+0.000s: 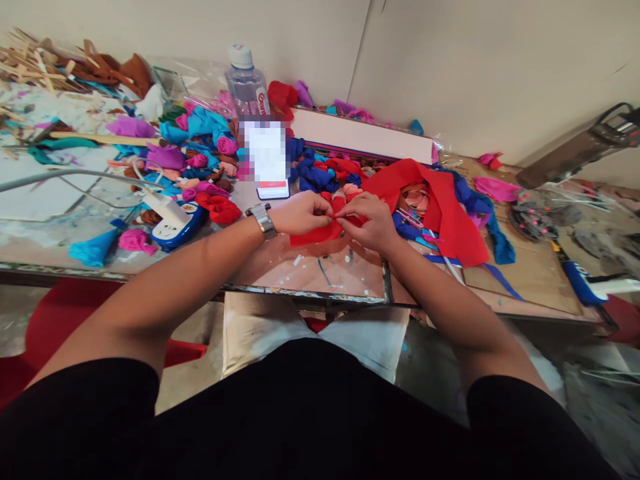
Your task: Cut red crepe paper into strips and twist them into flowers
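My left hand (306,215), with a metal watch (263,221) on the wrist, is closed in a pinch on red cloth (316,235) near the table's front edge. Facing it, my right hand (369,220) pinches the same red cloth, the fingertips of both hands nearly touching. Part of the cloth hangs below my left hand. A long red fabric strip (450,213) arches over the pile to the right of my right hand. Just behind my hands lie small bundles of red, blue and pink cloth (315,170).
A lit phone (274,190) leans before a clear bottle (247,90). On the left are a blue and white power socket (179,227), its cable, and many coloured cloth bundles (193,127). At right, a dark bottle (560,157) stands tilted near a cardboard sheet (530,277).
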`<action>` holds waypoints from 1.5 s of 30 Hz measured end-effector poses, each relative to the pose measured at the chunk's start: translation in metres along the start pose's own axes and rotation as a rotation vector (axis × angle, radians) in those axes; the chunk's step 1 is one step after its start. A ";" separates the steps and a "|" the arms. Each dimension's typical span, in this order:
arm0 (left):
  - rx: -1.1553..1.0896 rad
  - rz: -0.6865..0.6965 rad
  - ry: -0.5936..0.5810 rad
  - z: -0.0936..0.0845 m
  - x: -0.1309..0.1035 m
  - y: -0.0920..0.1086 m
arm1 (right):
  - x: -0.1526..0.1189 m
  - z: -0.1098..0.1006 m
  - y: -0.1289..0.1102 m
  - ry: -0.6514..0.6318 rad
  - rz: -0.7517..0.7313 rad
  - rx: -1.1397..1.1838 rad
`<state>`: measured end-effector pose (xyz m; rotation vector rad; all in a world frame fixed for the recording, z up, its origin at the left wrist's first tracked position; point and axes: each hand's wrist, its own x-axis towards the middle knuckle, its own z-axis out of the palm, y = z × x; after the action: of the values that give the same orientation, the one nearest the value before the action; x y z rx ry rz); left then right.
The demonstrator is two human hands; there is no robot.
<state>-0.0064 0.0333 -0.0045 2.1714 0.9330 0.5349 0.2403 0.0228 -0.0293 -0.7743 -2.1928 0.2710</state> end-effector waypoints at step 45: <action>0.196 0.137 0.188 0.009 -0.006 0.007 | 0.001 0.012 0.005 0.028 0.064 0.029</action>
<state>-0.0014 0.0214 -0.0058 2.4061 0.9753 0.7523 0.2331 0.0276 -0.0387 -0.8284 -2.1360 0.3217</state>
